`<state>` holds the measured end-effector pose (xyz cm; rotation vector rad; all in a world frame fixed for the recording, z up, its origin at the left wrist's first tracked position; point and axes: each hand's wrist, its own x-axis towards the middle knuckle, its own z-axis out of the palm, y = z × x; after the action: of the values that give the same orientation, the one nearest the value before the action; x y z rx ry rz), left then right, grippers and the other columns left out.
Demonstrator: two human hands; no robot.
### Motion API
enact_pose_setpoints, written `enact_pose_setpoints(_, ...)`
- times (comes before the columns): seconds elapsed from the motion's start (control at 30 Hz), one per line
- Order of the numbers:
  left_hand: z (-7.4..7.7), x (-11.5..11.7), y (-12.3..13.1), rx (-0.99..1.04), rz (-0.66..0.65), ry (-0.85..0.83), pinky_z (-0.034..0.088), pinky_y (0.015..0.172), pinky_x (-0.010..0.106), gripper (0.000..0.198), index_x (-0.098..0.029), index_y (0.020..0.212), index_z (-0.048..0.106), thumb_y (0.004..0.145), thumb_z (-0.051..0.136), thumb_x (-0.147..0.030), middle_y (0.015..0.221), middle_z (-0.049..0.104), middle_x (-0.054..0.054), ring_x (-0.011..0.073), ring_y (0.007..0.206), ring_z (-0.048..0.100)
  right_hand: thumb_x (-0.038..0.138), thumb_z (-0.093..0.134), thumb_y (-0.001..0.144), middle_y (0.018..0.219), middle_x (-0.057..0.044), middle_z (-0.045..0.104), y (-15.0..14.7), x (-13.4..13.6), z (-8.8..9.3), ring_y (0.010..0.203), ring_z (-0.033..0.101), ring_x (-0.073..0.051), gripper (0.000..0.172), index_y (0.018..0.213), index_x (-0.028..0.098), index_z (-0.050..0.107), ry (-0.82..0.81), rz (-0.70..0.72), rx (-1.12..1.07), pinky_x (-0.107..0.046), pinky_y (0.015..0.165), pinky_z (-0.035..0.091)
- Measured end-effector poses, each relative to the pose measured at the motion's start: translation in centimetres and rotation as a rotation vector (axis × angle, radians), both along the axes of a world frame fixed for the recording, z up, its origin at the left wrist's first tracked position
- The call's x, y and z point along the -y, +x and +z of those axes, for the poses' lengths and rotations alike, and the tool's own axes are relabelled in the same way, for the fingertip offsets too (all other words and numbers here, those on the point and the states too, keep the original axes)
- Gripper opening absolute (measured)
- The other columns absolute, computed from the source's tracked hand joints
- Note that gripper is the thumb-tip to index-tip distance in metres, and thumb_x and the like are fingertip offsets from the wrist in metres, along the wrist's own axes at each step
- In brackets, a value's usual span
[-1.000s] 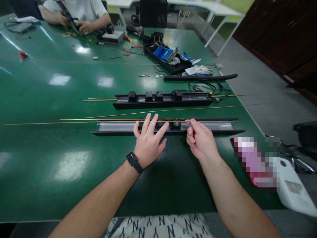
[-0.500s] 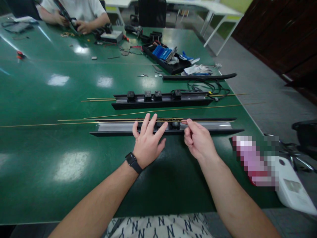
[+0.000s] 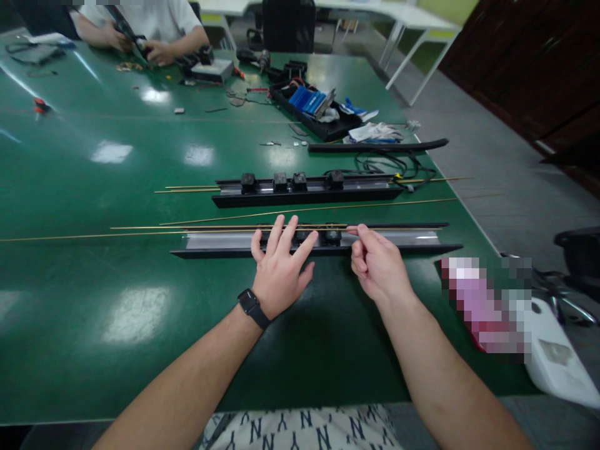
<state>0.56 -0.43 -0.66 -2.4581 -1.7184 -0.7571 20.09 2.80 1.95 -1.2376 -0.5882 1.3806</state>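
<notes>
A long black channel (image 3: 215, 252) with a pale inner face lies across the green table, with black blocks (image 3: 332, 234) inside it. Thin brass-coloured rods (image 3: 140, 227) run along its back edge. My left hand (image 3: 281, 269) lies over the channel's middle, fingers spread on the rods. My right hand (image 3: 377, 259) is closed in a pinch at the right end of a rod, just right of the blocks. Behind, a second black channel (image 3: 304, 197) holds several black blocks. One loose rod (image 3: 281, 211) lies slantwise between the two channels.
Farther back are a black strip (image 3: 375, 147), coiled black cable (image 3: 412, 169), gloves (image 3: 375, 132) and a black tray (image 3: 328, 130) with blue parts. A person's hands (image 3: 159, 52) hold a dark object at the back left. A white object (image 3: 557, 356) sits at the right edge.
My right hand has shifted very slightly to the right, still pinched. My left hand keeps its spread pose on the rods.
</notes>
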Motion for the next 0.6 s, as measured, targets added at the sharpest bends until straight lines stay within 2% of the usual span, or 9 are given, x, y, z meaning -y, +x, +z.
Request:
enact_pose_setpoints(0.27, -0.28, -0.02, 0.07, 0.0, 0.008, 0.02, 0.015, 0.124, 0.068, 0.054, -0.034, 0.147, 0.06, 0.094, 0.07, -0.039, 0.17, 0.04, 0.015, 0.038, 0.16, 0.03, 0.035, 0.076, 0.09, 0.051, 0.006, 0.053, 0.12, -0.08, 0.04, 0.032, 0.034, -0.004, 0.021, 0.095, 0.015, 0.072, -0.016, -0.027, -0.011, -0.015, 0.027, 0.021)
enact_pose_setpoints(0.6, -0.23, 0.02, 0.05, 0.004, 0.005, 0.017, 0.014, 0.124, 0.068, 0.055, -0.035, 0.147, 0.06, 0.093, 0.071, -0.039, 0.17, 0.04, 0.015, 0.0382, 0.161, 0.03, 0.037, 0.076, 0.09, 0.05, 0.006, 0.053, -0.29, 0.06, 0.06, 0.031, 0.033, -0.005, 0.024, 0.094, 0.014, 0.073, -0.021, 0.02, -0.011, -0.016, 0.027, 0.021)
